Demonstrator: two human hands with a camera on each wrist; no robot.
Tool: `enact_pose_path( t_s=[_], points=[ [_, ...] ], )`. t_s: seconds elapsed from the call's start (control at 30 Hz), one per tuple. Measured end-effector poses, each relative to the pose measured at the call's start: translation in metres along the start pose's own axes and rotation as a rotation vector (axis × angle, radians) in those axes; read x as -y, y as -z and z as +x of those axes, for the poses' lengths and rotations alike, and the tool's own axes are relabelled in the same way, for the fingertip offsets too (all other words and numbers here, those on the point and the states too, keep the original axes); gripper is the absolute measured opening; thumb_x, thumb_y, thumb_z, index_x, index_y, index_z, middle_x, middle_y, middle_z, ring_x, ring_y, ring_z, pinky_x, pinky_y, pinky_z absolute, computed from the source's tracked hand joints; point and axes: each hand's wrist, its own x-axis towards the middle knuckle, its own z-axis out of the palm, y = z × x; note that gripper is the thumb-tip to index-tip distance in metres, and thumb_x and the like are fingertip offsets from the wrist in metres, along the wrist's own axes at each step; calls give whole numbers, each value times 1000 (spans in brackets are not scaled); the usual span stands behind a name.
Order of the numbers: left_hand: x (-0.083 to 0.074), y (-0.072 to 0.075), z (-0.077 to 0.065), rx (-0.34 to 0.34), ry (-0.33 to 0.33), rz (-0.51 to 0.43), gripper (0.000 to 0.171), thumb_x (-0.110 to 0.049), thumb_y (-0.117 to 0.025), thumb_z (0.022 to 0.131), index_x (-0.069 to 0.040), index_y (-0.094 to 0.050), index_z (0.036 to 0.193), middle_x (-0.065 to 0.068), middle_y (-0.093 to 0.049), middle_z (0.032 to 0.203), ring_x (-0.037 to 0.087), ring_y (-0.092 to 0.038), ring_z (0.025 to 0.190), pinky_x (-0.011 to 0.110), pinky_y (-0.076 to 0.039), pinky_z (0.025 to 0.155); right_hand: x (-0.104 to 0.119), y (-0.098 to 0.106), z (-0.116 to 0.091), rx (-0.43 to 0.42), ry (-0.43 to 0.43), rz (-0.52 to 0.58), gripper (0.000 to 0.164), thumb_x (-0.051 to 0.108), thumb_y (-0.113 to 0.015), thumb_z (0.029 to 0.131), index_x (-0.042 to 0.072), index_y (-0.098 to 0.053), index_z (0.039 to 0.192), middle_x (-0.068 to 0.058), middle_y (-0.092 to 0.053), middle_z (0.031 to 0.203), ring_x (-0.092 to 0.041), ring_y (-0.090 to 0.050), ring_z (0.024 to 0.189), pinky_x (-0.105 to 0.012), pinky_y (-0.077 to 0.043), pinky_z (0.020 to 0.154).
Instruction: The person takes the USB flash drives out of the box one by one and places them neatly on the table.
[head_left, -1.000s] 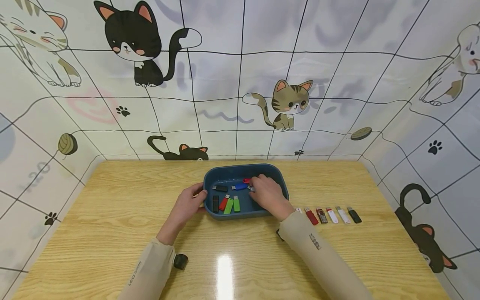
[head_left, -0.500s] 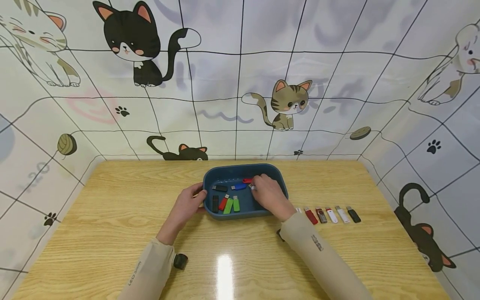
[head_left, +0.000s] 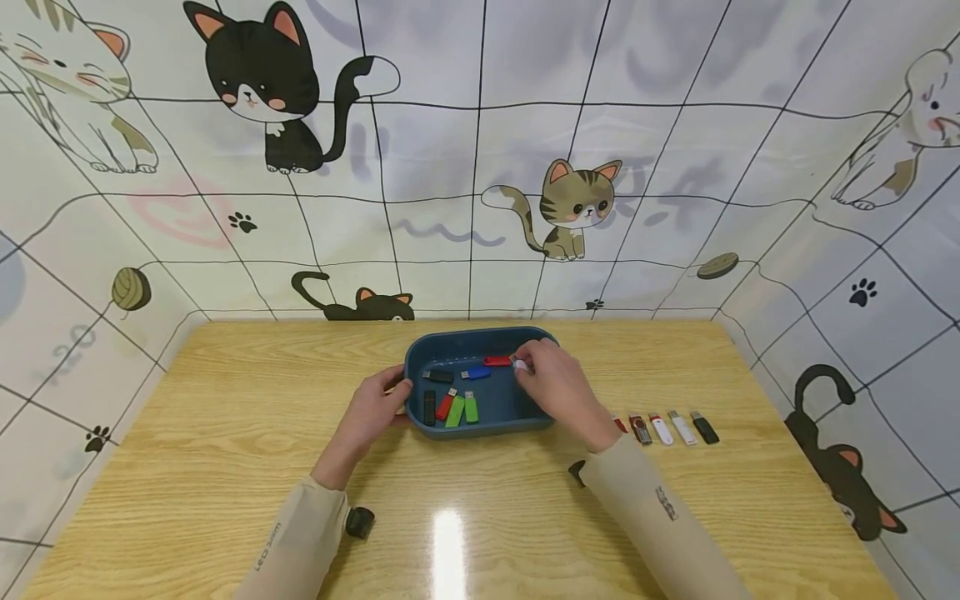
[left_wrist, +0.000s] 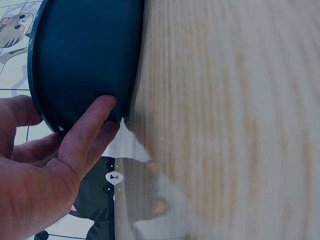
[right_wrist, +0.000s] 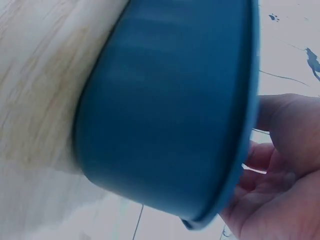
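Note:
In the head view a blue plastic bin [head_left: 480, 430] stands on the table. My left hand [head_left: 378, 398] grips its left end, thumb at the rim and fingers against the outer wall [left_wrist: 90, 60]. Over the bin's right part, my right hand [head_left: 558, 383] pinches a small white USB flash drive [head_left: 521, 364], its metal plug pointing left. Inside lie a red drive [head_left: 497, 361], a blue one [head_left: 476, 373], green ones [head_left: 471, 407], another red one [head_left: 446, 404] and black ones [head_left: 438, 377]. In the right wrist view the bin's wall hides the fingertips.
Right of the bin, several USB drives lie in a row, among them a white one [head_left: 661, 429] and a black one [head_left: 705, 427]. My right forearm partly covers the row's left end. A cat-patterned wall covering [head_left: 435, 167] rises behind the table [head_left: 262, 392].
My right hand has lifted and shifted right with the white USB flash drive between its fingers, uncovering more of the red drive. My left hand stays at the bin's left end.

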Motion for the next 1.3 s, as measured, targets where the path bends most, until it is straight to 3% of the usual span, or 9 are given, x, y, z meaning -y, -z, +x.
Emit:
enact_pose_path(
  t_s=[0.3, 0.6, 0.93, 1.3],
  points=[
    [1, 0, 1, 0, -8, 7, 43, -11, -48, 108, 7, -50, 147, 28, -56, 141, 41, -66, 115, 38, -64, 79, -2, 23, -12, -32, -53, 50, 25, 17, -69, 100, 3, -71, 121, -11, -66, 108, -25, -60, 92, -43, -54, 78],
    [0, 0, 1, -3, 1, 25, 43, -12, -48, 108, 7, -51, 147, 28, -56, 142, 39, -68, 112, 38, -64, 79, -8, 39, -30, -96, -31, 33, 24, 16, -71, 98, 2, -71, 118, -9, -67, 103, -23, -62, 89, -42, -55, 75],
    [0, 1, 1, -8, 3, 37, 43, -13, -49, 108, 6, -51, 147, 27, -56, 143, 38, -68, 111, 39, -64, 81, -23, 54, -54, -127, -57, 51, 24, 14, -69, 99, 1, -69, 119, -11, -67, 104, -27, -68, 93, -47, -59, 79],
    [-1, 0, 1, -8, 11, 34, 43, -12, -48, 108, 7, -50, 147, 27, -54, 144, 37, -67, 112, 39, -64, 80, -45, 63, -77, -135, -149, 37, 25, 17, -68, 97, 0, -68, 114, -10, -68, 100, -27, -69, 90, -46, -56, 76]
  ],
)
